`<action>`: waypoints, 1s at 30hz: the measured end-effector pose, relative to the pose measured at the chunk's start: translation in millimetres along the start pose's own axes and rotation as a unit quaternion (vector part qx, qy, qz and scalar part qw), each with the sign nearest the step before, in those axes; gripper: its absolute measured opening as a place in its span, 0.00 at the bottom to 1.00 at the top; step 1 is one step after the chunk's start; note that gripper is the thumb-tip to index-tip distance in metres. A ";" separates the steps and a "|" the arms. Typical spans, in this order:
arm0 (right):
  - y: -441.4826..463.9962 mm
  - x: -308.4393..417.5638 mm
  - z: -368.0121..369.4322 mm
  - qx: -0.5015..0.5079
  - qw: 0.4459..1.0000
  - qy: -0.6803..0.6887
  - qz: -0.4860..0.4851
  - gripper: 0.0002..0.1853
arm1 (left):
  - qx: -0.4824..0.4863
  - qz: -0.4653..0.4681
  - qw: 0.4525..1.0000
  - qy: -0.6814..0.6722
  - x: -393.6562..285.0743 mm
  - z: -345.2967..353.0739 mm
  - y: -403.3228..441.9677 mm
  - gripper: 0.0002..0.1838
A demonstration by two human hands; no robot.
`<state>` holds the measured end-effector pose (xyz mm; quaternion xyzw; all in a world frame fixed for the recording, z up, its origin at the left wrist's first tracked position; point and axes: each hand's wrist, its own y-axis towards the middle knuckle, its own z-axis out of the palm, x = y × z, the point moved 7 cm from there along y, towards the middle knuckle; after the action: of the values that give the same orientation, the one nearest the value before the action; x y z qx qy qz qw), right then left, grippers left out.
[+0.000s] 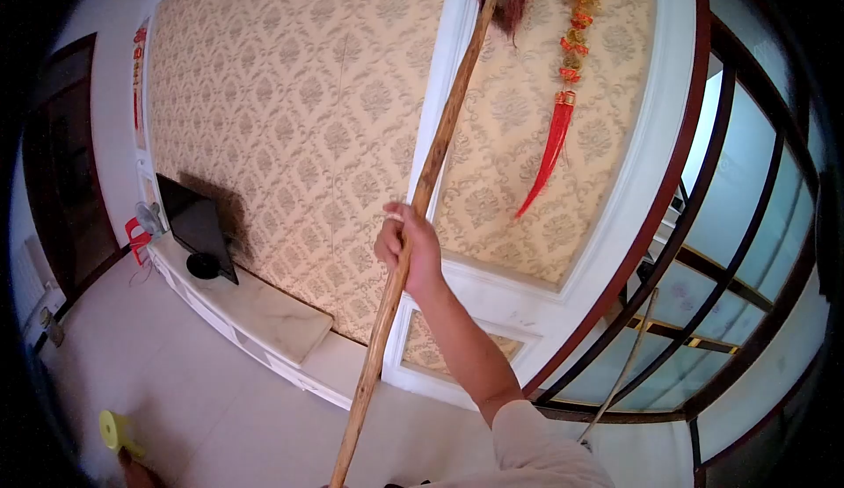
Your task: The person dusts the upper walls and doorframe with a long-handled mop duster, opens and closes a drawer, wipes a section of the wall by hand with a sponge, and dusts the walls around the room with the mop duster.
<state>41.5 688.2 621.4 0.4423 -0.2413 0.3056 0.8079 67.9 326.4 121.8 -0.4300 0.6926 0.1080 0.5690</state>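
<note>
My right hand (409, 244) reaches up from the lower right, its fingers wrapped round a long wooden pole (444, 132) near the middle of the view. The pole slants from the bottom edge to the top, where a dark reddish, shaggy head (514, 0) hangs in front of the wall. Patterned wallpaper (290, 92) and white trim lie behind the pole. My left hand does not show, and the pole's lower end is cut off by the frame.
Right of the pole hangs a red tasselled ornament (552, 141). A black television (198, 224) stands on a low white cabinet (281, 321). A yellow stool (112, 431) is at lower left. Dark-framed glass panels (677, 294) and a thin stick (626, 369) are at right.
</note>
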 end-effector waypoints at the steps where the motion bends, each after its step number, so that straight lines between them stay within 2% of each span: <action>1: 8.2 10.5 -2.1 -0.044 0.998 -0.052 -0.010 0.15 | -0.043 0.033 0.993 -0.105 -5.9 1.2 7.0 0.13; 2: 12.9 20.1 -4.3 -0.086 0.991 -0.104 -0.020 0.15 | -0.041 0.035 0.993 -0.106 -6.5 5.6 13.2 0.13; 4: 18.2 33.0 0.8 -0.111 0.980 -0.160 -0.035 0.15 | -0.046 0.174 0.983 -0.045 -87.9 1.3 19.2 0.15; 5: 18.5 38.7 0.3 -0.136 0.966 -0.213 -0.047 0.15 | -0.049 0.170 0.984 -0.014 -124.7 -0.4 21.1 0.15; 6: 16.5 36.8 0.0 -0.115 0.970 -0.210 -0.046 0.16 | -0.053 0.165 0.985 0.018 -153.7 -3.3 19.5 0.16; 8: 4.5 31.0 4.0 -0.108 0.967 -0.226 -0.055 0.17 | -0.136 0.216 0.967 -0.001 -161.1 6.3 59.2 0.22; 10: -8.9 21.7 8.9 -0.105 0.966 -0.233 -0.050 0.19 | -0.158 0.223 0.962 0.018 -215.2 3.9 63.5 0.24; 11: -14.9 18.1 12.1 -0.116 0.968 -0.219 -0.032 0.19 | -0.156 0.224 0.962 0.018 -233.7 5.3 67.9 0.24; 13: -21.9 9.6 8.3 -0.131 0.971 -0.200 -0.013 0.15 | -0.165 0.284 0.944 0.022 -272.3 10.8 73.6 0.22; 16: -17.0 17.3 -1.6 -0.148 0.967 -0.209 -0.012 0.10 | -0.130 0.276 0.952 -0.017 -315.6 22.7 72.7 0.21; 21: -2.2 58.1 -13.5 -0.200 0.939 -0.272 -0.067 0.09 | -0.060 0.271 0.960 -0.049 -347.2 55.8 69.3 0.17; 23: 0.3 77.9 -13.5 -0.218 0.929 -0.286 -0.092 0.09 | -0.063 0.334 0.939 -0.045 -362.4 59.6 58.7 0.15; 27: 1.2 92.0 -22.9 -0.236 0.919 -0.302 -0.097 0.09 | -0.035 0.314 0.948 -0.025 -303.6 88.1 83.7 0.11; 29: -6.7 92.9 -24.9 -0.248 0.911 -0.317 -0.094 0.09 | -0.016 0.328 0.944 -0.003 -299.6 90.0 80.5 0.09; 30: -10.3 93.2 -26.6 -0.250 0.908 -0.321 -0.096 0.09 | 0.007 0.316 0.948 -0.033 -296.5 93.6 79.0 0.09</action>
<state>116.9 732.9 664.0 0.3210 -0.5124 -0.0022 0.7965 71.1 574.3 325.4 -0.1813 0.7744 0.2915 0.5314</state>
